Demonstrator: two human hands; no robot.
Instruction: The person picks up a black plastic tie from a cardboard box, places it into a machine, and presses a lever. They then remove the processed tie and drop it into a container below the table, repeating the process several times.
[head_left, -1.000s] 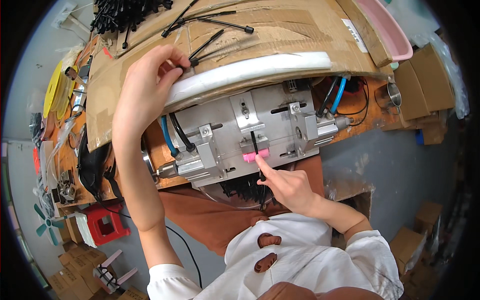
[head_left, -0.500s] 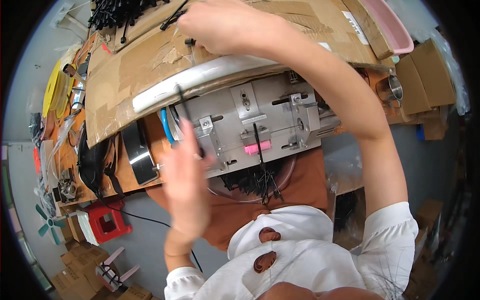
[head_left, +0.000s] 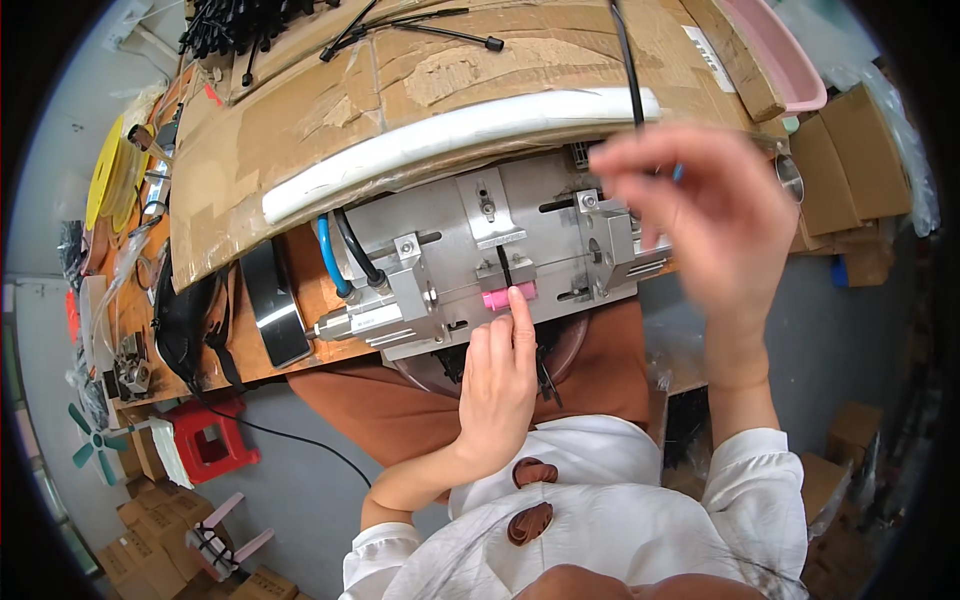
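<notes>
A grey metal fixture (head_left: 450,270) sits on the bench edge in front of me. On its front is a small pink block (head_left: 497,300), with a short black cable tie (head_left: 503,266) standing in the slot above it. My left hand (head_left: 497,385) reaches up from below, its fingers straight and the index fingertip touching the pink block. My right hand (head_left: 705,215) hovers blurred over the fixture's right end. It pinches a long black cable tie (head_left: 625,60) that runs up toward the top edge.
A white foam tube (head_left: 440,140) lies across taped cardboard (head_left: 330,90) behind the fixture. A heap of black cable ties (head_left: 240,25) is at the top left and a pink tray (head_left: 780,60) at the top right. Blue and black hoses (head_left: 335,260) enter the fixture's left side. A red stool (head_left: 210,445) stands on the floor.
My right hand has come back down from the top of the bench with a long black tie. My left hand has dropped from mid-air onto the pink block.
</notes>
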